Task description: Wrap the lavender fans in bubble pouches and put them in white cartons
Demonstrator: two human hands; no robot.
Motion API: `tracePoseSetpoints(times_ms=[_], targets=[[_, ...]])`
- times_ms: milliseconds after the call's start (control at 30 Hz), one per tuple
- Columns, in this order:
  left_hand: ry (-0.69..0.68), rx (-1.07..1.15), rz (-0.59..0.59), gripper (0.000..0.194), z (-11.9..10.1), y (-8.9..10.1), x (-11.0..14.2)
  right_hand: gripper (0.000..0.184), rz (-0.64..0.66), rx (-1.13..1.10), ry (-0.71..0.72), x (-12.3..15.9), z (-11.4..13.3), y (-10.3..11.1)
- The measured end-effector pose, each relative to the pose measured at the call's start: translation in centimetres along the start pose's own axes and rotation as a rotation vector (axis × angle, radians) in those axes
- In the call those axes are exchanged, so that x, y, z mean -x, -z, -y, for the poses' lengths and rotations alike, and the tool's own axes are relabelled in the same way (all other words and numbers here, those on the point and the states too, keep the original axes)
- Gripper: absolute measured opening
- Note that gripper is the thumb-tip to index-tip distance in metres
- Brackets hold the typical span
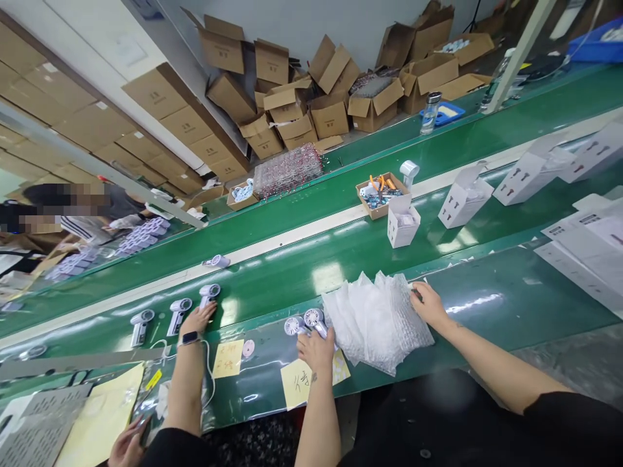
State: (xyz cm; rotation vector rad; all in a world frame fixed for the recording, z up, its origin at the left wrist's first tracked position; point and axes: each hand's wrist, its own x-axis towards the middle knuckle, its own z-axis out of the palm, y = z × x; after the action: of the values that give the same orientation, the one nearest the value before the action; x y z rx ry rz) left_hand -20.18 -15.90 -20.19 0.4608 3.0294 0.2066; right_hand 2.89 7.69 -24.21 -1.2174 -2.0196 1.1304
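Observation:
My left hand [317, 350] is closed around the handle of a small white handheld fan [314, 318], at the near edge of the green bench. A second small fan [293, 325] lies just left of it. My right hand [428, 305] rests on the far right corner of a fanned pile of clear bubble-wrap bags [377, 321]. Its fingers are curled on the top bag's edge. A yellow note [298, 381] lies below my left hand.
A co-worker's arm with a watch [189, 337] reaches to a fan [208, 293] on the green conveyor belt [292, 272], beside two more fans. White open boxes [403, 220] and a cardboard tray of parts [381, 192] stand on the belt. Cardboard cartons are piled behind.

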Motion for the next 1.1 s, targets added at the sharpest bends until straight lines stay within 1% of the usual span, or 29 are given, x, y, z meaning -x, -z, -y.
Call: tracePoseSetpoints(times_ms=[67,133,167,200,233,267,300,367,400,433,467,500,533,567,633,667,700,733,800,833,900,967,1033,1100], targets=[[0.066,0.057,-0.011,0.036,-0.2,0.3,-0.3,0.021,-0.043,-0.020,-0.052,0.8,-0.4,1.4],[0.128,0.159,-0.061,0.036,-0.4,0.9,-0.1,0.021,-0.096,-0.042,-0.124,1.5,-0.8,2.8],[0.136,0.228,-0.096,0.037,-0.6,1.3,0.1,0.022,-0.126,-0.045,-0.159,1.8,-0.8,3.5],[0.116,0.316,-0.124,0.037,-1.1,1.8,0.6,0.024,-0.146,-0.058,-0.200,2.1,-0.7,4.0],[0.064,0.419,-0.138,0.036,-1.8,2.3,1.2,0.025,-0.144,-0.095,-0.247,2.4,-0.4,4.4],[-0.015,0.526,-0.134,0.034,-2.9,2.7,2.0,0.027,-0.110,-0.168,-0.297,2.7,0.2,4.7],[-0.109,0.622,-0.106,0.033,-4.4,3.1,3.0,0.029,-0.031,-0.287,-0.351,2.9,1.1,4.7],[-0.295,0.784,0.022,0.029,-8.1,3.5,5.6,0.037,0.234,-0.631,-0.453,3.3,3.2,4.6],[-0.379,0.828,0.125,0.028,-10.1,3.5,7.1,0.041,0.366,-0.804,-0.483,3.3,4.3,4.5],[-0.470,0.855,0.252,0.027,-12.1,3.3,8.6,0.044,0.457,-0.936,-0.499,3.3,5.3,4.5],[-0.550,0.888,0.368,0.027,-13.8,2.9,10.0,0.046,0.492,-1.023,-0.513,3.2,6.0,4.6],[-0.614,0.908,0.460,0.028,-15.2,2.3,11.2,0.046,0.466,-1.065,-0.528,2.9,6.3,5.0],[-0.675,0.906,0.519,0.030,-16.1,1.5,12.2,0.046,0.391,-1.069,-0.546,2.7,6.1,5.5],[-0.739,0.865,0.550,0.033,-16.7,0.7,12.9,0.045,0.301,-1.052,-0.568,2.4,5.6,6.3],[-0.884,0.642,0.582,0.046,-16.9,-1.3,13.6,0.044,0.156,-0.994,-0.619,1.9,3.7,8.6],[-0.949,0.494,0.606,0.050,-16.7,-2.2,13.6,0.042,0.122,-0.968,-0.644,1.9,2.6,10.0],[-0.992,0.362,0.638,0.047,-16.4,-3.1,13.5,0.040,0.116,-0.949,-0.671,1.9,1.5,11.4],[-1.010,0.268,0.674,0.038,-16.1,-3.8,13.2,0.039,0.133,-0.938,-0.701,2.2,0.6,12.9],[-0.981,0.214,0.724,0.014,-15.8,-4.7,12.6,0.039,0.205,-0.943,-0.756,3.1,-0.5,15.4],[-0.952,0.233,0.734,0.012,-15.9,-4.9,12.4,0.040,0.252,-0.963,-0.778,3.7,-0.6,16.3],[-0.882,0.301,0.736,0.019,-16.5,-4.7,11.9,0.045,0.366,-1.033,-0.808,5.1,-0.3,17.2],[-0.799,0.397,0.746,0.022,-17.4,-4.2,11.8,0.054,0.494,-1.111,-0.818,6.5,0.5,16.8],[-0.720,0.514,0.781,0.023,-18.3,-3.6,11.8,0.063,0.597,-1.153,-0.817,7.3,1.4,15.6],[-0.639,0.630,0.821,0.025,-18.9,-3.1,12.0,0.063,0.647,-1.149,-0.821,7.4,1.9,14.2]])
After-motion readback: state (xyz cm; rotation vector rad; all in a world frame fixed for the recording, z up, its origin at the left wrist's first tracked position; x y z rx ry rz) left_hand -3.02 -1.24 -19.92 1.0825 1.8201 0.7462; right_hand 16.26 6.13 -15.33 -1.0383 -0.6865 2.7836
